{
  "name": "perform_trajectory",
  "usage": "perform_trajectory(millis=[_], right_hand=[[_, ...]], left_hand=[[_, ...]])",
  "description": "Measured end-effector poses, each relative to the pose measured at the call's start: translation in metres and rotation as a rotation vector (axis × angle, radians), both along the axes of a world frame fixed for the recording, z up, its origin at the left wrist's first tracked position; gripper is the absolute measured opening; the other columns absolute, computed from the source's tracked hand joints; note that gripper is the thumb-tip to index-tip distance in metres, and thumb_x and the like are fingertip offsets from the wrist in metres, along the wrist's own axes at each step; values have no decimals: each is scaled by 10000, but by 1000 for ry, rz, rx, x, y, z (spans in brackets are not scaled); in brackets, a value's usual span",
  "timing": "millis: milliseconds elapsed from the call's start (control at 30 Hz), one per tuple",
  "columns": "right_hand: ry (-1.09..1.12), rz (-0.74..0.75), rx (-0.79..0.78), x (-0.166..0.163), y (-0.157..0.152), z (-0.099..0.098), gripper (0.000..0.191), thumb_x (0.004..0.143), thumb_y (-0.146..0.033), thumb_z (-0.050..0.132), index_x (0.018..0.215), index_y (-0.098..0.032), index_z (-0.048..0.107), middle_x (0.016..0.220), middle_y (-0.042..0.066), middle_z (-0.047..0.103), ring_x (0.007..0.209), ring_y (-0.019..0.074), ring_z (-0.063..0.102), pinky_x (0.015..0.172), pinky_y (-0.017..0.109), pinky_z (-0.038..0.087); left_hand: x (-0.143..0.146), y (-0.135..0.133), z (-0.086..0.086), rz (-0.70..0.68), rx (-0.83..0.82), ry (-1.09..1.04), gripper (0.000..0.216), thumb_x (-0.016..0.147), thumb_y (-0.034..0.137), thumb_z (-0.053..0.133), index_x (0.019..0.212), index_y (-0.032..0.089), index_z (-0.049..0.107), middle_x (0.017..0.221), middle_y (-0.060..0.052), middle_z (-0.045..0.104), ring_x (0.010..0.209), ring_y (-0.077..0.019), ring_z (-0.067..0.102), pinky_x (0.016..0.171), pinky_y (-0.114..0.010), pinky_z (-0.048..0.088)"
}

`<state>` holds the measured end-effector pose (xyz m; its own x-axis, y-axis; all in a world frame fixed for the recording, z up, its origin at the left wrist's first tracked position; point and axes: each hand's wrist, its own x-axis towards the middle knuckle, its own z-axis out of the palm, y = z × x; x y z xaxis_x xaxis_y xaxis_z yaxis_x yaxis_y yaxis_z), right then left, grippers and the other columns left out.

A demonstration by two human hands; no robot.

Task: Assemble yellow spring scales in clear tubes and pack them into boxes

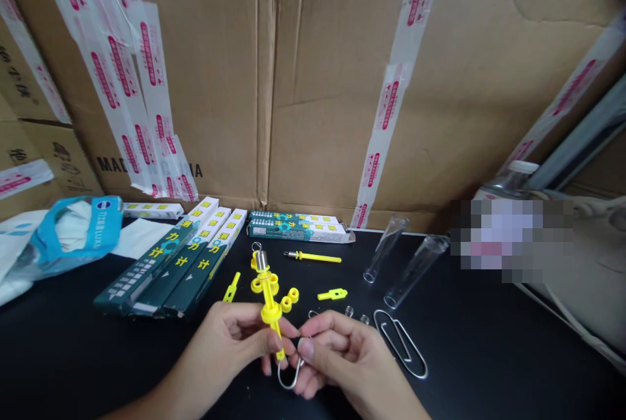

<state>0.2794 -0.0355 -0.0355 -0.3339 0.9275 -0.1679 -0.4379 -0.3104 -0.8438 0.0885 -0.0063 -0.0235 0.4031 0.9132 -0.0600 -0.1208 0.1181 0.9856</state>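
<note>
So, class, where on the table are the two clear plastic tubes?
In the head view, the clear tubes lie side by side on the black table, right of centre, beyond the big wire clip and right of the small yellow piece.

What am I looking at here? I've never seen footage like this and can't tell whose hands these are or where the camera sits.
There is one picture, from a camera worn on a person's head, looking forward and down at a black table. No machine is involved: the two bare hands belong to the wearer.

The left hand pinches a yellow plastic rod with a metal spring end on top. The right hand grips a metal hook at the rod's lower end.

On the table lie dark green boxes with yellow print, another box further back, small yellow parts, two clear tubes, a large wire clip and a blue-and-white bag at the left. Taped cardboard cartons stand behind.
</note>
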Motion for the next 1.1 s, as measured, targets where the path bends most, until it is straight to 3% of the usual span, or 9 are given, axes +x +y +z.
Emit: perform_trajectory(millis=[200, 633, 967, 1100], right_hand=[[4, 10, -36, 4, 2, 0, 368, 712, -386, 948, 865, -123, 740, 671, 33, 804, 623, 141, 786, 597, 191, 610], [9, 8, -25, 5, 0, 5, 338, 725, -358, 942, 865, -120, 746, 687, 34, 812, 604, 131, 773, 543, 167, 573], [-34, -25, -132, 3, -3, 19, 353, 681, -358, 966, 800, -126, 729, 681, 38, 816, 606, 141, 790, 578, 165, 604], [-43, -29, -130, 3, -4, 22, 373, 680, -389, 961, 788, -127, 717, 648, 16, 793, 603, 142, 791, 566, 159, 599]], left_hand=[[-1, 0, -2, -23, -7, -55, 349, 676, 511, 914, 807, 194, 849, 725, -67, 828, 560, -131, 692, 510, -186, 521], [0, 1, -5, -43, -36, -46, 398, 644, 536, 924, 765, 170, 827, 714, -88, 826, 566, -171, 714, 483, -220, 519], [1, -3, -3, -23, -31, -25, 188, 687, 332, 915, 749, 174, 835, 735, -80, 829, 553, -156, 700, 494, -214, 513], [1, -2, 1, 7, -19, -34, 304, 665, 459, 923, 720, 177, 823, 650, -55, 797, 528, -151, 682, 480, -215, 508]])
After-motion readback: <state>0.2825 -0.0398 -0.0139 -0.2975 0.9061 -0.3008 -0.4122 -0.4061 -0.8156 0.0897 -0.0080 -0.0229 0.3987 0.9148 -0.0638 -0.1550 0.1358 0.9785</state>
